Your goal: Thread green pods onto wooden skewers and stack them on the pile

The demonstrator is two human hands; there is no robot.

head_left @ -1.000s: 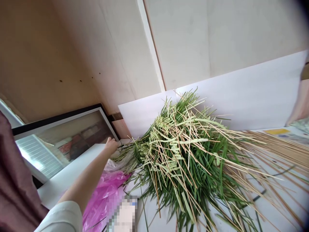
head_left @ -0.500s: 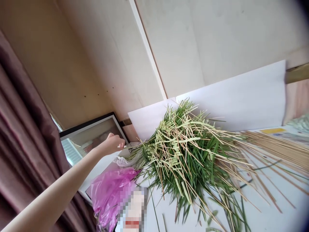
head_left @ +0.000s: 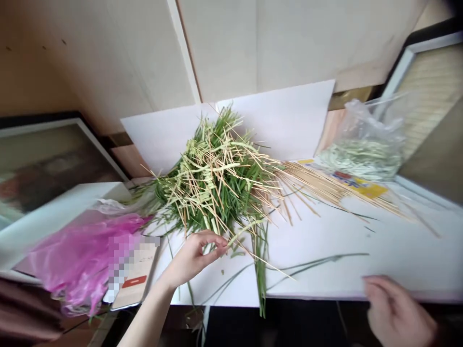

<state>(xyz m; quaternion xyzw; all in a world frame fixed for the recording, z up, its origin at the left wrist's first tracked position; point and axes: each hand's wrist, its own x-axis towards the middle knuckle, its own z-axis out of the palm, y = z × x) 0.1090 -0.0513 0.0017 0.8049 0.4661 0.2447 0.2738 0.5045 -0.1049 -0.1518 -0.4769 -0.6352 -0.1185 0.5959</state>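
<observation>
My left hand (head_left: 198, 255) is at the front of a big heap of long green leaves (head_left: 231, 193). Its thumb and fingers pinch one end of a pale green plant strip (head_left: 248, 230), which slants up to the right. Thin tan sticks (head_left: 220, 164) and more pale strips lie across the top of the heap. One stick passes close by the pinching fingertips. At the table's front edge on the right, my right hand (head_left: 396, 311) is slightly blurred, its fingers curled together; whatever they may hold is hidden.
Left on the white table (head_left: 321, 274) are a pink plastic bag (head_left: 90, 255) and a phone (head_left: 139, 279). A bundle of tan sticks (head_left: 321, 183) lies right, before a clear bag of pale green strips (head_left: 365, 149). Framed panels (head_left: 434, 111) lean at both sides. Leaves overhang the front edge.
My left hand has come from the heap's far left side to its front and now pinches a pale strip. My right hand has entered view. The camera has turned right and levelled.
</observation>
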